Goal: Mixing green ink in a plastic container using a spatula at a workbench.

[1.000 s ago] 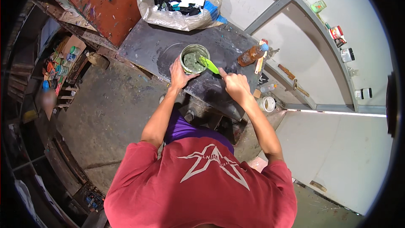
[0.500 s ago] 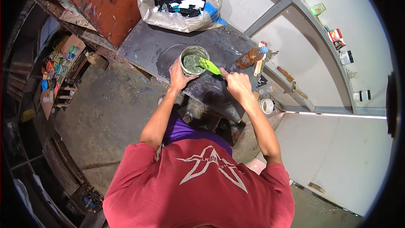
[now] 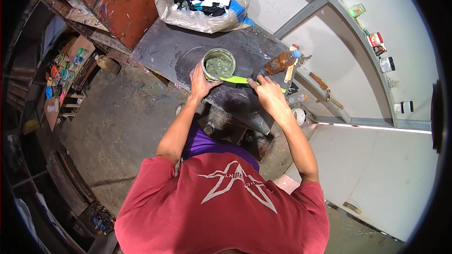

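A round tub (image 3: 219, 51) of thick grey-green paste stands on the dark worktop (image 3: 165, 42). My left hand (image 3: 200, 83) is wrapped round its near left side. In my right hand (image 3: 268, 93) is the handle of a bright green spatula (image 3: 236, 80), my fingers closed on it. The spatula slants across the tub's near right rim, and its tip is hidden in or behind the paste. A bottle (image 3: 281, 61) of brown liquid with a blue cap lies tilted beyond my right hand.
An open sack (image 3: 235, 21) of black and white scraps sits at the worktop's far end. Jars, among them a black-lidded one (image 3: 387, 64), line the wall ledge at right. Below the worktop's right side is a white bucket (image 3: 298, 115). Paint pots (image 3: 50, 92) crowd a shelf at left.
The spatula has swung lower, toward the near right rim, and its blade now shows edge-on. My right hand has shifted slightly right; my left hand keeps its hold on the tub.
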{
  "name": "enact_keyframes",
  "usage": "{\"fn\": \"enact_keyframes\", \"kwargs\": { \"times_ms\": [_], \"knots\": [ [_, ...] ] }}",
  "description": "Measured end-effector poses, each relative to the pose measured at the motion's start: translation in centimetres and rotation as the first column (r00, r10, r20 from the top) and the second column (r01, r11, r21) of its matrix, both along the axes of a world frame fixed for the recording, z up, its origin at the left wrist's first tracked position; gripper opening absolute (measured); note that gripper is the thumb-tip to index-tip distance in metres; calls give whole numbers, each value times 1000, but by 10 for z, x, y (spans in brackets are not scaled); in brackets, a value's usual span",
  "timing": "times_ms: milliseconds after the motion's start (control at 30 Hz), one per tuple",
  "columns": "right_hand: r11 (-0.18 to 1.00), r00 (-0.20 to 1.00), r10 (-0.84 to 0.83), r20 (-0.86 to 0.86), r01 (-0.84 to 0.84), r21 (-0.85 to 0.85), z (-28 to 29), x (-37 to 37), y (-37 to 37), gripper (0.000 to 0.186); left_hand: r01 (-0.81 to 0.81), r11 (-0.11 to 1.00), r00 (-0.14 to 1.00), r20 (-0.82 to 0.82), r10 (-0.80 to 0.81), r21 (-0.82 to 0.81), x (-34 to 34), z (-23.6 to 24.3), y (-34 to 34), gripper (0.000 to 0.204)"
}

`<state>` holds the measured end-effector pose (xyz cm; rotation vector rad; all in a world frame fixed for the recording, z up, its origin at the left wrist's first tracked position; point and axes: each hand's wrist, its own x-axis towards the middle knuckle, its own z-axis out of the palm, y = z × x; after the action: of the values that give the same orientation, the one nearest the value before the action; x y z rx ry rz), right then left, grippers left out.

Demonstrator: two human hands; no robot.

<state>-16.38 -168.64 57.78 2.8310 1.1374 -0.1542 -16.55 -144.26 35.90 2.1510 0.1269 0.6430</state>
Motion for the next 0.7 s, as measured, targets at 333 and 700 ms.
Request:
{"fn": "enact_keyframes", "kwargs": {
  "times_ms": [333,700],
  "knots": [
    [969,992,-120,-47,127,213,8,3,1,60,-4,1000,1000,7,4,5,-1,-2,0,102],
    [956,981,-167,-98,185,228,4,0,5,50,69,997,988,-134,-74,-37,1,-10,4,125]
  ]
}}
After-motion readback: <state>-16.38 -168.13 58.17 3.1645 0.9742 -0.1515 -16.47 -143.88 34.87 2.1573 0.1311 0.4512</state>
